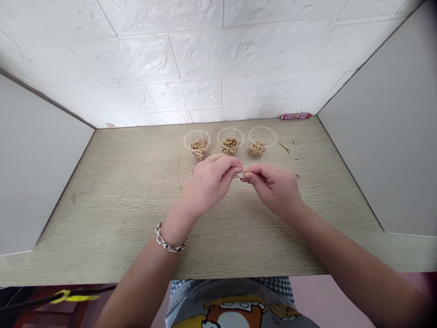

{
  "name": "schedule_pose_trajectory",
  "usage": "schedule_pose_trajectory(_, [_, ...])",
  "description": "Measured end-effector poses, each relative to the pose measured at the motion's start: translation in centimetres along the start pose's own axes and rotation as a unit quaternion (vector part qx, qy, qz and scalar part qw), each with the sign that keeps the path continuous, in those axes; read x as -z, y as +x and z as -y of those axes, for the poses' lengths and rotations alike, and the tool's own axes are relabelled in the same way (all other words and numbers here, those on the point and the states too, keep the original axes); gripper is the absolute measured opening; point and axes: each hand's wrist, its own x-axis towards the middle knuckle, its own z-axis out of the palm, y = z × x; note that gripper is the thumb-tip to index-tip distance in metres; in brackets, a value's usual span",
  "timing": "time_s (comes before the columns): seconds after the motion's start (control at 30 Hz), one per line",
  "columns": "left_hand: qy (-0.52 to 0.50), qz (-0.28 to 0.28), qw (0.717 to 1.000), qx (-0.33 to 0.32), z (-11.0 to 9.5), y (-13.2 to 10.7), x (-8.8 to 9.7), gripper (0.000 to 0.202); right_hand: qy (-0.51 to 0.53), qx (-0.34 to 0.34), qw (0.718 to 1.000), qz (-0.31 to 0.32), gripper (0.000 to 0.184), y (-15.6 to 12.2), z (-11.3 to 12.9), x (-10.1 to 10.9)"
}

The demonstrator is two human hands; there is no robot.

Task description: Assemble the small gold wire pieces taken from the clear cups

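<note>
My left hand (pixel 212 183) and my right hand (pixel 276 187) meet over the middle of the table, both closed with thumb and forefinger pinched. A tiny brass-coloured pin (pixel 244 171) shows between the two sets of fingertips; its ends are hidden in the pinches. Just beyond the hands stand three clear plastic cups in a row. Thin gold pins fill the bottom of the left cup (pixel 197 133), thicker gold pieces lie in the middle cup (pixel 231 130), and small gold pieces are in the right cup (pixel 262 129). Another gold piece (pixel 236 176) lies on the table under the fingers.
Several loose gold pins (pixel 284 146) and dark bits lie right of the cups. A red marker pen (pixel 295 116) rests against the white brick-pattern wall (pixel 194 59). Grey panels close off the wooden table (pixel 112 191) on both sides. A yellow-tied black cable (pixel 73 297) hangs at lower left.
</note>
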Motion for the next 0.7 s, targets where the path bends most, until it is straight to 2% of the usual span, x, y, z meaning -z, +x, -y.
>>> schedule_pose_trajectory(0.13, [-0.022,-0.004,1.000,0.017,-0.5,0.1,0.0,0.012,-0.070,0.077,0.993,-0.057,0.009,-0.3,0.2,-0.1])
schedule_pose_trajectory(0.3, [-0.021,-0.001,0.999,0.040,-0.6,0.1,-0.2,0.012,-0.154,0.146,0.975,-0.066,0.008,-0.5,-0.3,-0.2])
schedule_pose_trajectory(0.47, [-0.037,0.002,0.997,0.073,-0.8,0.0,-0.6,0.013,-0.256,0.216,0.941,-0.057,0.008,-0.5,-0.5,0.3])
schedule_pose_trajectory(0.57, [-0.045,-0.004,0.994,0.095,-1.0,-0.1,-1.0,0.014,-0.296,0.225,0.926,-0.056,0.011,-0.5,-0.3,0.3])
schedule_pose_trajectory(0.7, [-0.018,-0.025,0.995,0.094,-1.2,-0.2,-1.4,0.014,-0.303,0.204,0.928,-0.069,0.013,-0.5,-0.2,0.1])
